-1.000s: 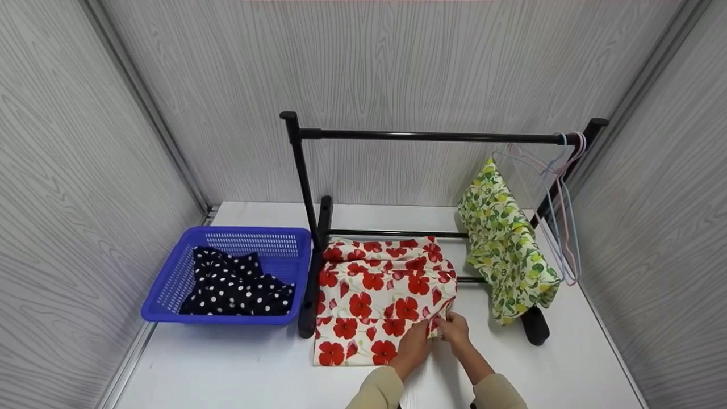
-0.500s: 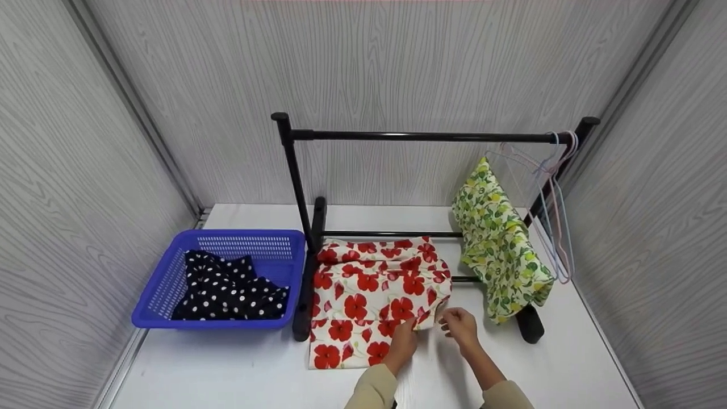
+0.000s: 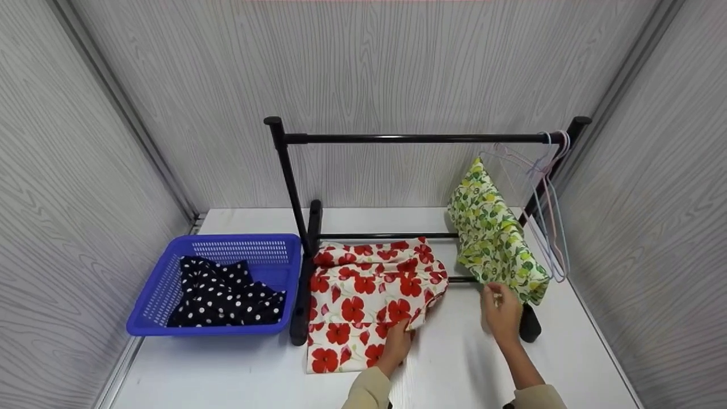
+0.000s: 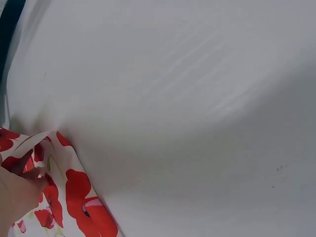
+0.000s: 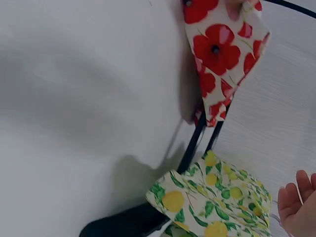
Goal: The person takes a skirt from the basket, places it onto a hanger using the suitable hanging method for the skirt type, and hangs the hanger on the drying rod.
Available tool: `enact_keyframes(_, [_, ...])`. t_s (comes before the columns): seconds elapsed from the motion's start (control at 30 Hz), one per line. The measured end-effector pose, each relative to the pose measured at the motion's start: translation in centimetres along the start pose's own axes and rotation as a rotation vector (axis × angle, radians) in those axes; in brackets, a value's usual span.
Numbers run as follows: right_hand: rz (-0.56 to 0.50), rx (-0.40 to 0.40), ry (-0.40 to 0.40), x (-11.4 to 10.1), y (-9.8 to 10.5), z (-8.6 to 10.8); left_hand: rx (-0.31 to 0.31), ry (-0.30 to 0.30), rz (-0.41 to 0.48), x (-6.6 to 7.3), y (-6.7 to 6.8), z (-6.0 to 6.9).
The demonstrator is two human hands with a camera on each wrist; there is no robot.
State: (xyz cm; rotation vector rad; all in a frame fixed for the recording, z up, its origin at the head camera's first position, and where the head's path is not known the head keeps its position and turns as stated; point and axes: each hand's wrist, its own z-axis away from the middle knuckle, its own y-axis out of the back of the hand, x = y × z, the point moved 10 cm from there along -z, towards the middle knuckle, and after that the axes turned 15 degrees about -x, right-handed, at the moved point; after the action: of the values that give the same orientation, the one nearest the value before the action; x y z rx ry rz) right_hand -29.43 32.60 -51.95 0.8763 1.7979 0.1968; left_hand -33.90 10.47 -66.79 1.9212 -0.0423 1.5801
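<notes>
Free passage under the top bar [image 3: 409, 138], except for lemon-print cloth [image 3: 493, 227] and hangers [image 3: 544, 171] at right.

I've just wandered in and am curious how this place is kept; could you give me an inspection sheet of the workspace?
Surface: smooth white tabletop.
Job's things: white cloth with red flowers, spread rumpled; white cloth with yellow lemons and green leaves, hanging at the right end of the black tubular rack.
Clutter: blue perforated plastic basket holding black cloth with white dots; thin pink and blue hangers.
Grippers: bare left hand pinches the flowered cloth; bare right hand, near the lemon cloth, holds nothing.
Cables: nothing seen.
Surroundings: grey wood-grain panels.
</notes>
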Motion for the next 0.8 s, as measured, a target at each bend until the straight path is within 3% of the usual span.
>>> enact_keyframes(0.17, [0.030, 0.187, 0.156, -2.0, 4.3, -0.8, -0.024, 0.037, 0.053, -0.4, 0.0, -0.2])
enact_keyframes(0.43, [0.047, 0.358, 0.212, -2.2, 10.1, -2.8, -0.113, 0.105, 0.102, -1.0, -0.6, -0.3])
enact_keyframes(0.6, [0.090, 0.398, 0.165, -1.6, 12.4, -4.1, -0.134, 0.115, 0.111, -1.0, -0.7, -0.2])
enact_keyframes(0.8, [0.167, 0.369, 0.023, 0.2, 12.8, -4.8, -0.130, 0.108, 0.086, -1.1, -0.5, 0.0])
